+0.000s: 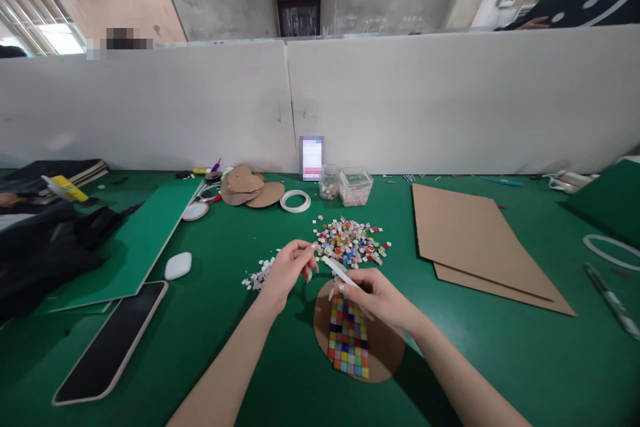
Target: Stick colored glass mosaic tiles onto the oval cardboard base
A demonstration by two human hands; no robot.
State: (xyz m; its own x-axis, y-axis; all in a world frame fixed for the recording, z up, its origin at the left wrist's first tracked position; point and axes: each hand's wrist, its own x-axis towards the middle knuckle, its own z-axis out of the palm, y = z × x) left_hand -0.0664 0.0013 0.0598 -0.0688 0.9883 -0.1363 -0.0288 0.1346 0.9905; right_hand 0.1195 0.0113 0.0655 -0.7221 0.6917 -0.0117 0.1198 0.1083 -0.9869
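Observation:
My right hand [373,290] holds a narrow white strip [339,271] between thumb and fingers, above a round cardboard disc [390,347]. Rows of small coloured mosaic tiles [350,340] cover a band of the disc; my right hand hides the band's upper end. To its left, my left hand [293,265] is raised with thumb and forefinger pinched together, near the strip's far end but apart from it. What the pinch holds, if anything, is too small to tell. Just beyond the hands lies a loose heap of mosaic tiles [350,240]. White scraps [257,276] lie partly behind my left hand.
Behind the heap stand a clear plastic box [356,187], a propped phone [313,159] and a white ring [295,201]. Cardboard sheets [465,233] lie right. On the left are a dark phone [113,343], a white case [179,265] and a green board [145,233].

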